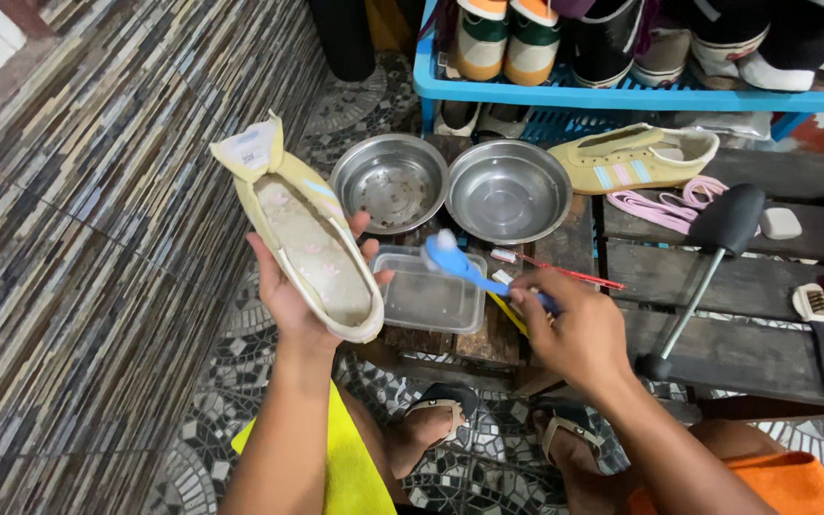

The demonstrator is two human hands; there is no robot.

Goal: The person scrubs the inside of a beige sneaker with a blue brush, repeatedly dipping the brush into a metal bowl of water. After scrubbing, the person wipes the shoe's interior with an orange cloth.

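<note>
Blue brush (458, 264) bristles blurred, indistinct

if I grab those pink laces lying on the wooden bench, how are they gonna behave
The pink laces lie in loose loops, so they are probably floppy and would dangle rather than hold shape. They look thin and flat, so likely very light. One end sits close to the yellow shoe on the wooden bench; a tug might snag or drag there, though I cannot tell if they are threaded.
</note>
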